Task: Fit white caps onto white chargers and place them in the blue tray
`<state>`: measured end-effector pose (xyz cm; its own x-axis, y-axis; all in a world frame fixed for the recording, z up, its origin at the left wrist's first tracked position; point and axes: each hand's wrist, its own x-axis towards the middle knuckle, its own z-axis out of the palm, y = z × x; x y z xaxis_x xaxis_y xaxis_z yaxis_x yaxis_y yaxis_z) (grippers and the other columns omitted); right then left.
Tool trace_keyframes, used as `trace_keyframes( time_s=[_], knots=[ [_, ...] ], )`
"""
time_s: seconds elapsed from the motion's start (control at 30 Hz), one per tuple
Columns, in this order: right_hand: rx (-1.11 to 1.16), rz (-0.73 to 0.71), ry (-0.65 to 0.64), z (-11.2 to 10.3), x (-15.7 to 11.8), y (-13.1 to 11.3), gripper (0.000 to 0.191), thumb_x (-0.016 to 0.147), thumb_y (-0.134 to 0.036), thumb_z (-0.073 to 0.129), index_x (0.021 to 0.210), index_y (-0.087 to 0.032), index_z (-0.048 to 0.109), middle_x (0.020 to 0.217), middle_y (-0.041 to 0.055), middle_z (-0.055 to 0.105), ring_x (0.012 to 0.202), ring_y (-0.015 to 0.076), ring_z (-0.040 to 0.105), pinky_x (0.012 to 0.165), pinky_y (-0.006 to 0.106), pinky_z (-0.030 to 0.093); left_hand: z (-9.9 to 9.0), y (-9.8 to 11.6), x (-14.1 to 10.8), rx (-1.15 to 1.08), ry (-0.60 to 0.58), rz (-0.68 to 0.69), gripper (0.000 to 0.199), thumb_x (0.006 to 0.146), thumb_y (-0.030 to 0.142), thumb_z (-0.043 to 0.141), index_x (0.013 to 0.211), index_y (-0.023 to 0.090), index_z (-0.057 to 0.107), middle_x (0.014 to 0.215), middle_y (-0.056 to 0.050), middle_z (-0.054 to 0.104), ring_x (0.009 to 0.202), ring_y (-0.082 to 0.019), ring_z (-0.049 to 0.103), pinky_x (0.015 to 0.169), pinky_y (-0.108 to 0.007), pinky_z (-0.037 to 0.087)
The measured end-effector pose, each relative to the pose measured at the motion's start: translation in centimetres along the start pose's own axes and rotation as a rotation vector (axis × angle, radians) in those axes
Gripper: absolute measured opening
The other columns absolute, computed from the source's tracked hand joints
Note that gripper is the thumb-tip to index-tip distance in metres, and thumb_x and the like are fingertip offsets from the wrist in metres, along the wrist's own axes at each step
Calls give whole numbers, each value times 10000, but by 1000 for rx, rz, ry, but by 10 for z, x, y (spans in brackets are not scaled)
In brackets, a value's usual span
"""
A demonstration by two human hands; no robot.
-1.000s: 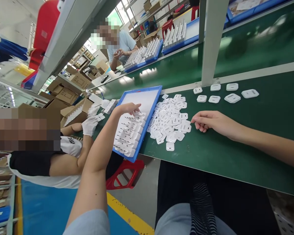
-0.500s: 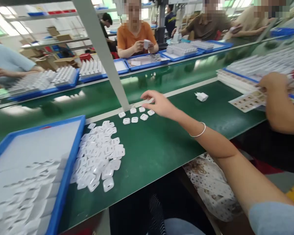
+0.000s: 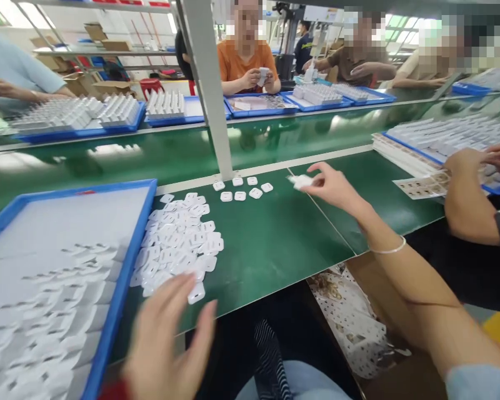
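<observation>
A white plug adapter (image 3: 302, 181) is pinched between the thumb and fingers of my right hand (image 3: 332, 186), over the green belt. My left hand (image 3: 169, 339), somewhat blurred, is raised at the near edge with its thumb apart from the fingers and nothing between them. Just beyond it lies a heap of small white square caps (image 3: 175, 241). Several more white caps (image 3: 240, 196) are laid out in two loose rows near the far edge of the belt.
A blue-rimmed tray (image 3: 135, 239) with rows of white parts stands at left. A grey post (image 3: 210, 94) rises behind the caps. At right, another person's hands work by a stack of sheets (image 3: 400, 156). People sit across the line behind blue trays (image 3: 260, 113).
My right hand has moved right from the rows of caps and taken hold of the adapter that lay on the belt. My left hand has come into view. The camera view has shifted slightly.
</observation>
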<state>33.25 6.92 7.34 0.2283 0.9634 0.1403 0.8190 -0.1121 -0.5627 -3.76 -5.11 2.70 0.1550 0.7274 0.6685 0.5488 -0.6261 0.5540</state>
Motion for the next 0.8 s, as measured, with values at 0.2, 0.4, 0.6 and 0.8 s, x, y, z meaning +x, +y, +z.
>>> trace_keyframes(
  time_s=[0.2, 0.4, 0.6, 0.8],
  knots=[
    [352, -455, -831, 45, -95, -116, 406, 781, -344, 745, 1006, -244, 422, 756, -24, 723, 698, 197, 670, 686, 305, 469, 37, 10, -1, 134, -250, 193, 642, 922, 155, 584, 1509, 140, 324, 1340, -204, 594, 1246, -299, 582, 985, -453, 542],
    [485, -414, -920, 101, -58, -126, 319, 867, -406, 660, 1096, -215, 545, 836, 15, 708, 755, 172, 646, 667, 283, 458, 6, -12, -37, -102, 3, -187, 381, 837, 141, 709, 1190, 205, 579, 1094, -86, 692, 1019, -214, 677, 893, -360, 576],
    [99, -447, -643, 146, -34, -128, 217, 733, -271, 786, 852, -177, 631, 868, 41, 671, 792, 194, 620, 658, 295, 424, -3, -25, -38, -229, 173, -301, 425, 789, 132, 764, 1166, 227, 591, 1078, -65, 673, 969, -207, 679, 882, -387, 568],
    [76, -424, -656, 136, -42, -129, 197, 724, -180, 766, 863, -187, 627, 826, 21, 687, 779, 191, 643, 648, 289, 443, 1, -31, -34, -274, 161, -318, 425, 821, 134, 732, 1191, 235, 550, 1075, -53, 642, 972, -183, 639, 907, -366, 527]
  ],
)
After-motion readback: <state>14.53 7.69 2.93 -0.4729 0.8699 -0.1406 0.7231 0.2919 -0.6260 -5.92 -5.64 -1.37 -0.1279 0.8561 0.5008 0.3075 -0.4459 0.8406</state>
